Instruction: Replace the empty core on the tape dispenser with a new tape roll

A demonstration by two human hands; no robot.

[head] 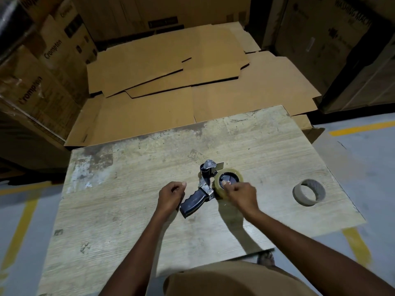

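Note:
The tape dispenser (205,189) lies on its side in the middle of the wooden table (128,210), black handle (193,202) pointing toward me. A clear tape roll (237,175) sits on its hub. My right hand (240,194) is at the roll's near rim, fingers curled, one fingertip on the inner edge and seeming to pinch the roll. My left hand (171,195) hovers just left of the handle with fingers curled, holding nothing. The empty brown core (308,192) stands apart on the table to the right.
Flattened cardboard sheets (171,82) cover the floor beyond the table's far edge. Stacked cartons (42,71) rise on the left and more boxes (342,50) on the right. Grey floor with yellow lines (361,127) surrounds the table.

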